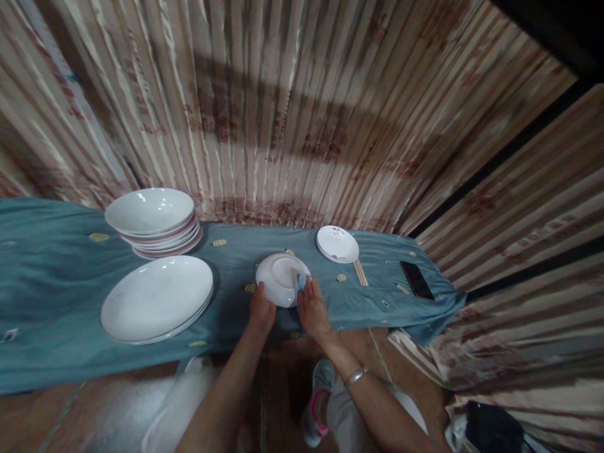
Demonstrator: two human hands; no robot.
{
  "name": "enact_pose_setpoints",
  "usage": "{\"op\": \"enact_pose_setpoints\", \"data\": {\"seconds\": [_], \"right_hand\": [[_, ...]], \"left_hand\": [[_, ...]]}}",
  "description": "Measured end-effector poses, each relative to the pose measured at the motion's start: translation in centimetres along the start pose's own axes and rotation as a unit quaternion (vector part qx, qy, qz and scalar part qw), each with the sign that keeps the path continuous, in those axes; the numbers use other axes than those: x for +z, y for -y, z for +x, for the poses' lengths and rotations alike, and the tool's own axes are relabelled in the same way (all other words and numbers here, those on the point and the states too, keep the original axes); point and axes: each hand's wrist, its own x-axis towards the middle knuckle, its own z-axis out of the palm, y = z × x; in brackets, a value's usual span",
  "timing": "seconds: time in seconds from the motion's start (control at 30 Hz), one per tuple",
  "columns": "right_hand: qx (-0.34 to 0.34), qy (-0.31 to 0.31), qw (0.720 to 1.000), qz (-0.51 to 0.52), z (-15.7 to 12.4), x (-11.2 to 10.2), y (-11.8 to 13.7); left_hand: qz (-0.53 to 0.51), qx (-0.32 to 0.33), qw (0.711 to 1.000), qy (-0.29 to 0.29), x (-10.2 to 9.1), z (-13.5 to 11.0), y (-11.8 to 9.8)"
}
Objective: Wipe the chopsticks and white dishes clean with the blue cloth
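A small white bowl (282,278) is held bottom-up over a table covered in a blue cloth (56,264). My left hand (262,311) grips the bowl's near rim, fingers closed round it. My right hand (311,307) presses a small light-blue cloth (300,281) against the bowl's right side, fingers closed on the cloth. A metal bangle sits on my right wrist.
A stack of white bowls (155,220) stands at the back left, with a stack of large white plates (158,297) in front of it. A small patterned plate (336,243), chopsticks (360,272) and a black phone (416,280) lie to the right. Striped curtains hang behind.
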Motion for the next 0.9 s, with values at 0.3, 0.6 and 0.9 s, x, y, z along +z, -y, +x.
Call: {"op": "enact_pose_setpoints", "data": {"seconds": [0.3, 0.6, 0.9], "right_hand": [[-0.169, 0.013, 0.985, -0.027, -0.9, -0.4, 4.4], [-0.213, 0.072, 0.974, -0.033, 3.0, -0.6, 6.4], [-0.170, 0.116, 0.976, -0.074, 9.8, 0.4, 6.2]], "left_hand": [[0.002, 0.002, 1.000, 0.020, -0.8, 0.7, 0.4], [0.000, -0.011, 1.000, -0.009, -1.0, 1.1, 0.3], [-0.033, -0.007, 0.999, 0.014, -0.1, 0.7, 0.1]]}}
